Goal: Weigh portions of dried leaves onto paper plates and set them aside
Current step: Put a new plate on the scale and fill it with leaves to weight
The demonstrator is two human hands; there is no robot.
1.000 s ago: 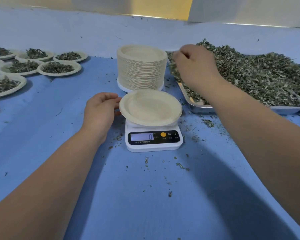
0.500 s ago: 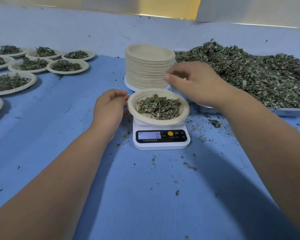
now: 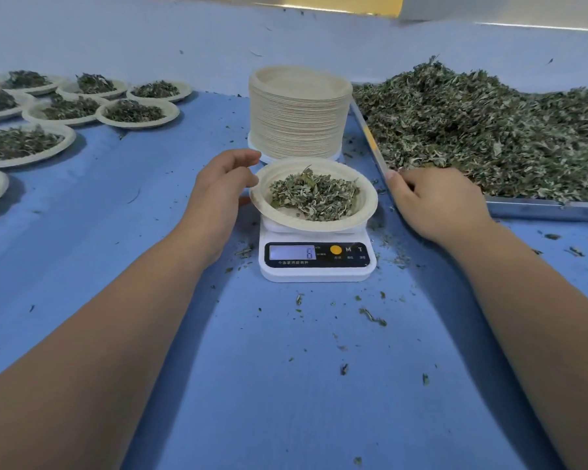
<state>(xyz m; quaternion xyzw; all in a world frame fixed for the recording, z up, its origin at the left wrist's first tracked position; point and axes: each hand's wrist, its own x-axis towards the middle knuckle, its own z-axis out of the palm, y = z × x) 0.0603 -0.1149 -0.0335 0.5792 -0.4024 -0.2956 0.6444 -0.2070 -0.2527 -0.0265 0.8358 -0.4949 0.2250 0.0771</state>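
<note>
Left hand [image 3: 223, 195]: fingers curled at the left rim of the paper plate [image 3: 365, 212]; thumb lies on the rim edge and a fingertip shows just beneath it, so the hand pinches the rim; forefinger arched above, apart from the plate.

Paper plate sits on the scale [image 3: 316, 269], directly to the right of the left hand and between the two hands; tilted slightly, left side higher; it holds a portion of dried leaves [image 3: 314, 196] heaped in its well.

Scale display [image 3: 292, 252] faces the person, nearer the wrists than the plate; one lit digit, reads like 8, somewhat blurred.

Right hand [image 3: 438, 205]: back of hand up, fingers curled under, thumb tip close to the near left corner of the metal tray [image 3: 540, 209]; the palm side is hidden; cannot tell whether it holds leaves or nothing; it does not touch the plate.

Loose leaf heap [image 3: 489, 130] fills the tray, beyond and to the right of the right hand, knuckles just at its near edge.

Stack of empty plates [image 3: 299, 120] stands just beyond the left hand's fingertips, directly behind the scale; upright and tall.

Filled plates [image 3: 136, 111] lie well to the left of the left hand and farther off; several in a cluster, each with leaves.

Blue cloth [image 3: 252, 401] covers the table under both forearms; leaf crumbs [image 3: 372, 317] scattered on it between the forearms and around the scale.
</note>
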